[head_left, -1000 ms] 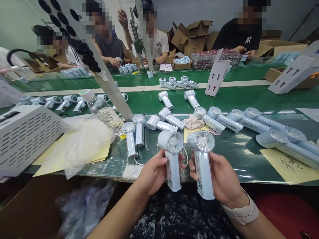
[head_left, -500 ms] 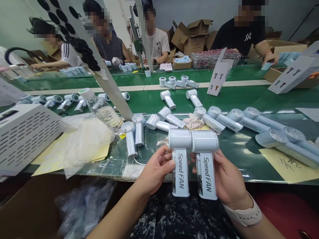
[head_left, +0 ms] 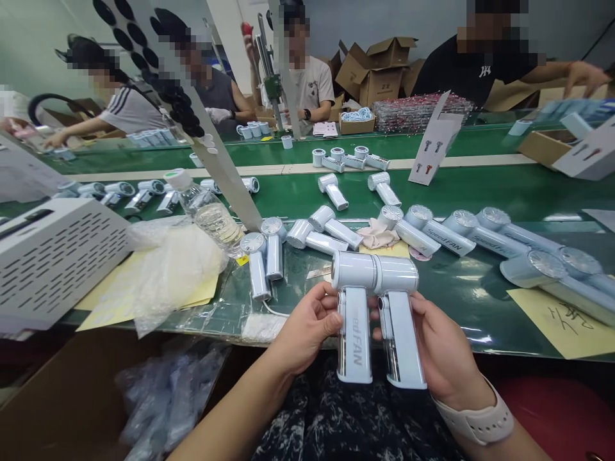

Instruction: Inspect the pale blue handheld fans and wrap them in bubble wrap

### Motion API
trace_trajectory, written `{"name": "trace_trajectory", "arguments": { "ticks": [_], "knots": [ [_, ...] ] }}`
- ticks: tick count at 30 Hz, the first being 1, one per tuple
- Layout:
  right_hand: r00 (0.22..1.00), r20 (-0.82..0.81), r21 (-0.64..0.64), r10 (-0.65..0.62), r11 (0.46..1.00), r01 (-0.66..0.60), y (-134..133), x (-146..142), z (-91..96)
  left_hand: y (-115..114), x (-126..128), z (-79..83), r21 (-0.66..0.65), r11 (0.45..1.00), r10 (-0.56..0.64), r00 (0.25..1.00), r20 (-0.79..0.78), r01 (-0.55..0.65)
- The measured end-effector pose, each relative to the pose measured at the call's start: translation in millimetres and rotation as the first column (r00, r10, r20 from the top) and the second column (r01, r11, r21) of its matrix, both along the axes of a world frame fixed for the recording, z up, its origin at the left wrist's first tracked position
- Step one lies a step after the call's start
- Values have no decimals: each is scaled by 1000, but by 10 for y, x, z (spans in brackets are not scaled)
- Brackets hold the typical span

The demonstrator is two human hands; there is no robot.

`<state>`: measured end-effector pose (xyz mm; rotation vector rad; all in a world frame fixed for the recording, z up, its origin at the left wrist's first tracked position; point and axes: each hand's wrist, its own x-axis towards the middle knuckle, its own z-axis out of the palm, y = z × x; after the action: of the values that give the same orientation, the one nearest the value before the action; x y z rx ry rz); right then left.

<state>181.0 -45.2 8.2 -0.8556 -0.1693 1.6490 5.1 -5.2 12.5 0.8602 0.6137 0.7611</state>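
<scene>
Two pale fans; one gripped by left hand, one by right hand; one bottle

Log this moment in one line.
left hand: holding fan; right hand: holding second fan; heads: side by side; nearby: more fans on green table

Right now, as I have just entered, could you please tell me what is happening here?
The person's left hand holds one light-blue handheld fan, and the right hand holds another light-blue fan close beside it. Both fans have their heads up. More fans rest on the green table beyond the hands, and several co-workers are across from the person.
</scene>
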Motion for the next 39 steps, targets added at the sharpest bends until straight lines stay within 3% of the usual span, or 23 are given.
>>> {"name": "trace_trajectory", "arguments": {
  "ticks": [6, 13, 21, 25, 28, 30, 31, 33, 36, 37, 39],
  "knots": [
    [1000, -23, -64, 8, 998, -9, 0, 4, 9, -6, -14, -45, -48, 999, 14, 992, -122, -20],
    [1000, -15, -120, 13, 993, -14, 8, -10, 20, 12, -26, -31, -41, 999, 3, 992, -123, -8],
    [999, 41, 89, 18, 996, -22, -70, -12, 14, 12, -70, -7, 7, 1000, -1, 998, -60, 1],
    [981, 193, 118, -17, 993, -6, -100, 18, -61, 31, -118, 19, 97, 995, 9, 988, -155, 6],
    [865, 501, 221, -32, 971, -92, -122, 89, -123, 44, -122, 77, 269, 963, 50, 956, -289, 31],
    [710, 701, 300, -65, 930, -210, -145, 140, -113, 53, -119, 121, 435, 897, 107, 916, -387, 79],
    [639, 762, 353, -105, 895, -274, -157, 159, -90, 58, -122, 137, 535, 837, 136, 905, -403, 113],
    [551, 805, 481, -220, 786, -388, -172, 174, -30, 67, -139, 147, 735, 659, 189, 910, -370, 161],
    [500, 787, 605, -362, 611, -511, -148, 157, 3, 86, -167, 93, 910, 371, 259, 920, -295, 187],
    [484, 797, 596, -361, 596, -538, -127, 154, -15, 98, -167, 64, 931, 298, 302, 905, -300, 210],
    [435, 835, 543, -337, 632, -554, -85, 189, -76, 137, -159, 18, 937, 196, 403, 847, -346, 290]
  ]
}}
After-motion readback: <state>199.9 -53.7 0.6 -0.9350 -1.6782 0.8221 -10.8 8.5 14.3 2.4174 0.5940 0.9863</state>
